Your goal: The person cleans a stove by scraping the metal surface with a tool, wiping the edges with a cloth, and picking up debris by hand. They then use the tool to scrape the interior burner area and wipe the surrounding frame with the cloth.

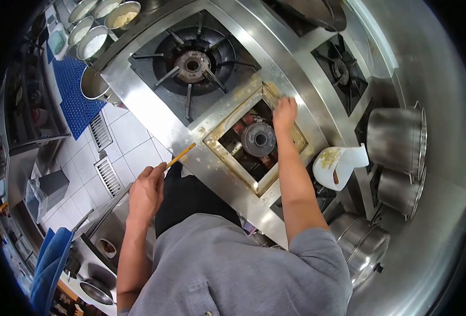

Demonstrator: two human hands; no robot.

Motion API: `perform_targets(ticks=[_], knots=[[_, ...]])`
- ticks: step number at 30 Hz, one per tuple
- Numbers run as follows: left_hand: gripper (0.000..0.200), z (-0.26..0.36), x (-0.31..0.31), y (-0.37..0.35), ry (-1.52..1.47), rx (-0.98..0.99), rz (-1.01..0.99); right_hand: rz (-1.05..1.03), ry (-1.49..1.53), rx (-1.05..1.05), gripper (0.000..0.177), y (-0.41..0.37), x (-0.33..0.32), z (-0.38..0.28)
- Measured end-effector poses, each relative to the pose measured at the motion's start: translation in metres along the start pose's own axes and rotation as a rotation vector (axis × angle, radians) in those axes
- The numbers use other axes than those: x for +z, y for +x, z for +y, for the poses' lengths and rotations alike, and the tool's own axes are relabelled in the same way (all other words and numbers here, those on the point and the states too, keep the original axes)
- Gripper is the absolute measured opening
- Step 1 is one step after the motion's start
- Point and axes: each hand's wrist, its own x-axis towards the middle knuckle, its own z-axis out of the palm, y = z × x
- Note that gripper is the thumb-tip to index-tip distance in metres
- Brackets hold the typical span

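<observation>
My left hand is closed around a thin orange-yellow stick, whose far end points over the steel stovetop's front edge. My right hand is closed at the far right rim of a square burner opening. Whatever its fingers hold, if anything, is hidden. The opening's rim is smeared with yellowish-brown residue. Inside it sits a round dark burner head, with no grate over it. Right of my forearm stands a white plastic container with greenish-yellow residue and a brown handle inside.
Another burner with a black pronged grate lies to the left. Several steel pots, including a tall one, stand at right. Metal bowls sit at upper left. A blue mat covers part of the tiled floor.
</observation>
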Motion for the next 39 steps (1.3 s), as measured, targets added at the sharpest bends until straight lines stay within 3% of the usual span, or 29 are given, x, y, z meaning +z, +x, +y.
perform_targets(ticks=[2, 5, 6, 8, 10, 18, 23, 29, 33, 34, 39], knots=[[0.024, -0.001, 0.002, 0.003, 0.032, 0.062, -0.024, -0.102, -0.03, -0.041, 0.009, 0.014, 0.0, -0.008], [0.024, 0.001, -0.002, 0.011, 0.034, 0.112, 0.031, -0.054, -0.219, -0.175, 0.013, -0.011, -0.035, 0.016], [0.025, 0.002, -0.004, 0.013, 0.008, 0.101, 0.043, -0.04, -0.319, -0.155, 0.02, -0.031, -0.042, 0.034], [0.024, 0.006, -0.01, 0.01, -0.017, 0.077, 0.048, -0.148, -0.302, 0.023, 0.022, -0.061, -0.065, 0.062], [0.024, 0.002, -0.007, 0.007, -0.046, 0.044, 0.064, -0.137, -0.255, 0.057, 0.022, -0.072, -0.072, 0.076], [0.024, -0.005, 0.01, -0.002, -0.053, 0.065, 0.005, -0.141, -0.119, -0.07, 0.018, -0.006, -0.015, 0.003], [0.026, 0.002, 0.004, 0.002, -0.071, 0.079, 0.045, -0.04, -0.165, 0.058, 0.016, -0.05, -0.038, 0.032], [0.026, -0.004, 0.009, 0.006, -0.082, 0.027, 0.01, -0.126, -0.204, -0.094, 0.014, -0.012, -0.015, 0.0], [0.026, -0.002, 0.01, 0.007, -0.076, 0.078, 0.063, -0.046, -0.235, -0.053, 0.012, -0.048, -0.023, 0.041], [0.026, -0.002, 0.009, 0.006, -0.087, 0.062, 0.063, -0.092, -0.211, 0.043, 0.014, -0.05, -0.033, 0.036], [0.026, -0.003, 0.021, 0.004, -0.084, 0.05, 0.036, -0.13, -0.21, -0.152, 0.014, -0.003, 0.003, 0.002]])
